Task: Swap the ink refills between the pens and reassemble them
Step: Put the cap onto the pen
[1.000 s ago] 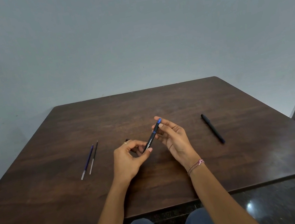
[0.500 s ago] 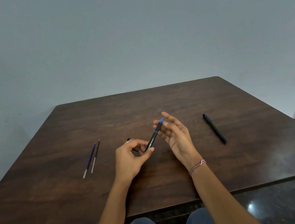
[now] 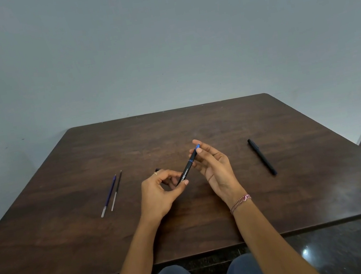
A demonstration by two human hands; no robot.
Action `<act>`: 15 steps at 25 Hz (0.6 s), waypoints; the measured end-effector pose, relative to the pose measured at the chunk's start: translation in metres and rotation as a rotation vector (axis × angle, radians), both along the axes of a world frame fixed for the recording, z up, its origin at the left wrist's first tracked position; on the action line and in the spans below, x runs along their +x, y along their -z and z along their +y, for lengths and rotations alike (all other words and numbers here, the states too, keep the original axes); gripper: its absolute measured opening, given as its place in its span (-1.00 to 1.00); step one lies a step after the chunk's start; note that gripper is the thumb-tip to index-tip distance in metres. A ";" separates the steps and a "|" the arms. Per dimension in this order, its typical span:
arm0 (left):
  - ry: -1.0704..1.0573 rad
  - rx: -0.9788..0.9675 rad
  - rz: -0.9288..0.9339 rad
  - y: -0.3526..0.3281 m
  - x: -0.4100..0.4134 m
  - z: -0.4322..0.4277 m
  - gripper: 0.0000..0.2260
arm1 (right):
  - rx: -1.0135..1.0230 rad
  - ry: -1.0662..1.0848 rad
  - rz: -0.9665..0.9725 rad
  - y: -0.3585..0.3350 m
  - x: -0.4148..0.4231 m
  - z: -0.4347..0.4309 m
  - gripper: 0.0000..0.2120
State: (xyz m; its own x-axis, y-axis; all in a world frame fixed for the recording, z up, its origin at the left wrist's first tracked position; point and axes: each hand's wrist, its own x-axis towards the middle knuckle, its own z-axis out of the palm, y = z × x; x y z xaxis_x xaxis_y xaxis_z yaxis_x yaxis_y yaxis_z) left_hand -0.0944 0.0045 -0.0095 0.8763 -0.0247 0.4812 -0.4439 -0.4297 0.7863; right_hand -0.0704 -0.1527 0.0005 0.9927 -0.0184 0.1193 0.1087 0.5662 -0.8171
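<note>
Currently both hands are working the blue-trimmed pen (image 3: 187, 170), which is slanting above the table (image 3: 196, 124) at mid-front. The left hand (image 3: 160, 192) is pinching its lower end between thumb and curled fingers. The right hand (image 3: 215, 166) is taking the upper, blue end between thumb and fingertips, with the other fingers loose.

The blue refill (image 3: 109, 195) and the dark refill (image 3: 116, 190) are lying side by side on the table, well to the left. The black pen (image 3: 261, 156) is lying well to the right, untouched. Whether the held barrel is carrying a refill cannot be told.

Judgement: the barrel is being readied for the swap. To do it well:
- The left pinch should be holding the barrel steady while the right hand is doing any twisting.
- The dark refill is the one that should be going into this pen, not the blue one.
- Loose parts should be going down on the table, away from the edge.
</note>
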 end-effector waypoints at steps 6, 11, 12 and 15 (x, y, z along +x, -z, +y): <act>0.012 0.014 -0.009 0.001 0.001 0.001 -0.84 | 0.019 -0.060 0.001 -0.001 -0.002 0.000 -0.75; 0.017 0.005 -0.007 0.001 0.001 0.001 -0.84 | -0.005 -0.029 0.011 -0.002 -0.003 0.000 -0.79; 0.016 0.005 -0.008 0.001 0.001 0.001 -0.84 | -0.011 -0.019 0.014 -0.002 -0.003 0.000 -0.80; 0.020 -0.002 -0.015 0.001 0.000 0.001 -0.84 | -0.018 -0.007 0.013 -0.002 -0.002 0.001 -0.83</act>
State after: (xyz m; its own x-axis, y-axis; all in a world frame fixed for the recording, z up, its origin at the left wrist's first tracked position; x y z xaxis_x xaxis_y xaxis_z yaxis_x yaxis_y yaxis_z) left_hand -0.0941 0.0055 -0.0102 0.8683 -0.0411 0.4944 -0.4642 -0.4190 0.7804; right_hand -0.0728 -0.1520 0.0025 0.9943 -0.0090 0.1065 0.0937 0.5526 -0.8282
